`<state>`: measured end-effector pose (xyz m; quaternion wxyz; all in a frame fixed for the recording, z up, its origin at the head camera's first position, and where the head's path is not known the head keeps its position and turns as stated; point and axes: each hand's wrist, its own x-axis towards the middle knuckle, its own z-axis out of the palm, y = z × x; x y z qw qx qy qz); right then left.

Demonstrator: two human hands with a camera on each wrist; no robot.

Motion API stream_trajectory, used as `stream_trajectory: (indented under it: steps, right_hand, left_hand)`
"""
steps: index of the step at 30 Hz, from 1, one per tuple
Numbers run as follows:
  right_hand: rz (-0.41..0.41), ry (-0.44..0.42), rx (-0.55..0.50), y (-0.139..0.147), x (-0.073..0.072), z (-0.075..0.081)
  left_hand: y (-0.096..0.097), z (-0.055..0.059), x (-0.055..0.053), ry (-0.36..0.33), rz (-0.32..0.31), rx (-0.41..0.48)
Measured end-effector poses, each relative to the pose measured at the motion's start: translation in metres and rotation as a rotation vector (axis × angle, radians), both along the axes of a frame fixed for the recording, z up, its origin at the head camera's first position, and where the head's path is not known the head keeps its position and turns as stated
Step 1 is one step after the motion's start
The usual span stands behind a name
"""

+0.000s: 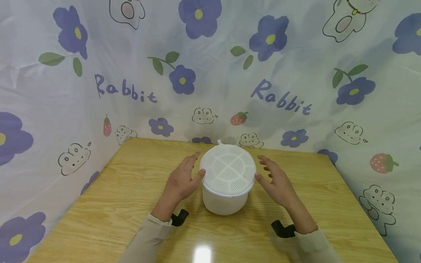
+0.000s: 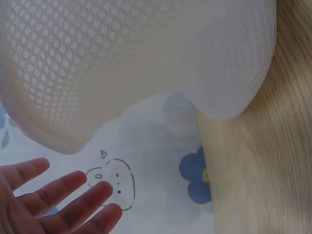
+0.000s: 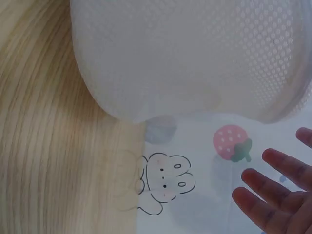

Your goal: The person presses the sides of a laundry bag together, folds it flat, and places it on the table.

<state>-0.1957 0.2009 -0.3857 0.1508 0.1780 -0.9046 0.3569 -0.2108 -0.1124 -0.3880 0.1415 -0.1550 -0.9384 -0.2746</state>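
Observation:
A white mesh laundry bag [image 1: 228, 170], round and drum-shaped, stands upright in the middle of the table, with a small tab [image 1: 219, 141] at its far edge. To its left is my left hand [image 1: 181, 180], fingers spread and thumb at the bag's upper rim. On the opposite side, my right hand [image 1: 277, 184] mirrors it, with the thumb close to the rim. Whether either thumb touches the bag I cannot tell. Both wrist views show extended fingers beside the mesh wall [image 2: 146, 48], apart from it, and neither hand grips anything.
The bag stands on a wooden table [image 1: 144, 160]. A printed cloth [image 1: 217, 76] with flowers and rabbits rises behind the table and along both sides. Black curved pieces [image 1: 283, 230] sit by both wrists, and a light glares off the table's near part.

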Motion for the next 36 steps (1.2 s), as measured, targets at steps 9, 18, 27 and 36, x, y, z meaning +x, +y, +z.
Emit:
stream_trajectory:
  steps: [9, 18, 27, 36]
  right_hand:
    - [0.032, -0.045, -0.054, -0.007, -0.002, -0.003]
    - [0.076, -0.069, -0.106, -0.012, -0.006, -0.004]
    - [0.092, -0.123, -0.158, -0.018, -0.008, -0.006]
    - [0.089, -0.197, -0.221, -0.025, -0.008, -0.007]
  left_hand:
    - [0.004, 0.000, 0.001, -0.115, -0.068, 0.173]
    - [0.010, -0.002, 0.000, -0.208, -0.089, 0.234]
    - [0.015, -0.009, -0.002, -0.233, -0.135, 0.292]
    - [0.019, -0.007, -0.001, -0.264, -0.175, 0.366]
